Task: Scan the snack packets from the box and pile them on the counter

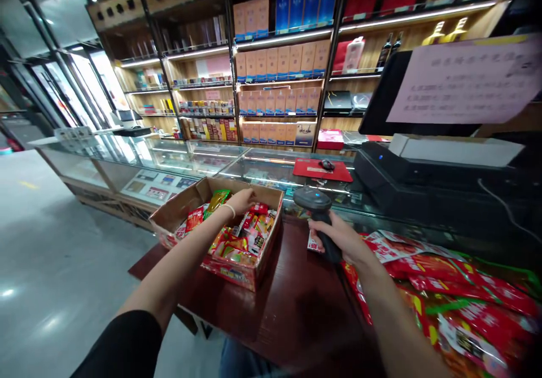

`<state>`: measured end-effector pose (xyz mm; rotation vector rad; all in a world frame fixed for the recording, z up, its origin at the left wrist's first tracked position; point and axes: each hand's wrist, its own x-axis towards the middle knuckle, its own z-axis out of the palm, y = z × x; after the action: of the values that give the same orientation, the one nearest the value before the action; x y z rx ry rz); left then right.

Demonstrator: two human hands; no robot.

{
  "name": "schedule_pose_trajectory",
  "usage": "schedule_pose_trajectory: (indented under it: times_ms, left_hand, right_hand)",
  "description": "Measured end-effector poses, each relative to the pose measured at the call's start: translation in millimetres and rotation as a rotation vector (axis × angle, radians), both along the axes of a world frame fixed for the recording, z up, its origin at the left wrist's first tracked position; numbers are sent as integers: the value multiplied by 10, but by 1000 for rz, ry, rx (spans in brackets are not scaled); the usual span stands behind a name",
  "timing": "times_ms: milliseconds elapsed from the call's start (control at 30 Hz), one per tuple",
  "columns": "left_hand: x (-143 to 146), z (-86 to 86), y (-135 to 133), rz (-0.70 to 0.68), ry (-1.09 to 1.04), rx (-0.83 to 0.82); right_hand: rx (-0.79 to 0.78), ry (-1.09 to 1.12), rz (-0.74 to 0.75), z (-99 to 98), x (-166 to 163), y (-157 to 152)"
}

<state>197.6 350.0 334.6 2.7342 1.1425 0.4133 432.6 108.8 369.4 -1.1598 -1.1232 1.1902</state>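
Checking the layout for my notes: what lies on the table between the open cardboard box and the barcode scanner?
In the head view, only bare dark wooden table separates the cardboard box from the barcode scanner in the right hand.

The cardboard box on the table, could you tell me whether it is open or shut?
Open: the cardboard box has its flaps folded outward, snack packets show inside, and the left hand reaches in.

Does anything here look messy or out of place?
Mostly tidy. One oddity: snack packets lie in a loose, overlapping heap on the dark table, right of the right hand with the scanner, not in the cardboard box.
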Motion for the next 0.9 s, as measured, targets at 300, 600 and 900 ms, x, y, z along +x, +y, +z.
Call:
schedule_pose_trajectory:
  times_ms: [300, 600, 900]
  left_hand:
    - [63, -474, 30, 66, 107, -37]
    - [39, -155, 12, 191, -440, -84]
    - [247, 259, -314, 62, -1234, -806]
  right_hand:
    - [-53, -68, -59, -124, -24, 128]
    - [-35, -61, -152, -2, 103, 44]
    - [-21, -8, -181, 128, 321, -140]
